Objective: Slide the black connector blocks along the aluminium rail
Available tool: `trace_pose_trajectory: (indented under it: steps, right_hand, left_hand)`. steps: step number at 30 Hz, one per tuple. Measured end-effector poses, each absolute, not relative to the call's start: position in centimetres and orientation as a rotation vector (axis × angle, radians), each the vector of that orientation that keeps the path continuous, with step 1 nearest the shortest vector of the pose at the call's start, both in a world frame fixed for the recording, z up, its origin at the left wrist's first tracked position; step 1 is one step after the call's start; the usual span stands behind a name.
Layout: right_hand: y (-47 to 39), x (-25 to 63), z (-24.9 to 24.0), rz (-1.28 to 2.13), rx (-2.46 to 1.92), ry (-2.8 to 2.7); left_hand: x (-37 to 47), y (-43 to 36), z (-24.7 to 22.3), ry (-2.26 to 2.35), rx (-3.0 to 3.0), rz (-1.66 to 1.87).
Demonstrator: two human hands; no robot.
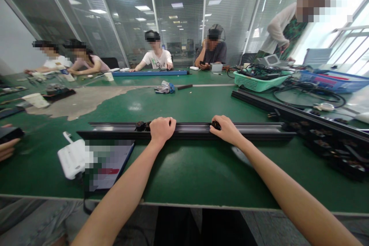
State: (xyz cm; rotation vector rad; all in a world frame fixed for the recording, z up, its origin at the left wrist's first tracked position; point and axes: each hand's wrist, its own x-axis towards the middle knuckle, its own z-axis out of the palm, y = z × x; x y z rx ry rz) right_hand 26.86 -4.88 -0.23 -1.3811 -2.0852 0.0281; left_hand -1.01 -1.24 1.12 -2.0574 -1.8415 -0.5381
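Observation:
A long black rail with a shiny inner channel (191,127) lies crosswise on the green table in front of me. My left hand (162,128) is closed at the rail, left of its middle; what its fingers grip is hidden. Just left of that hand, small black parts (140,125) sit in the channel. Right of the middle, my right hand (226,128) pinches a small black part (216,125) at the channel. Both forearms reach in from the near edge.
A white device (72,157) and a sheet on a clipboard (112,165) lie at the near left. Another black rail (259,103) and several black parts are at the right. Behind stand a green basket (259,82) and blue basket (337,82). Other people are around the table; a person's hand shows at far left.

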Motion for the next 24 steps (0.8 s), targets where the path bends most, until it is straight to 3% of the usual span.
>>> trace_pose_trajectory:
  steps: [24]
  right_hand:
    - [-4.85, 26.90, -0.41, 0.014, -1.381, -2.107]
  left_hand:
    - [-1.22, -1.35, 1.14, -1.822, -2.064, -0.543]
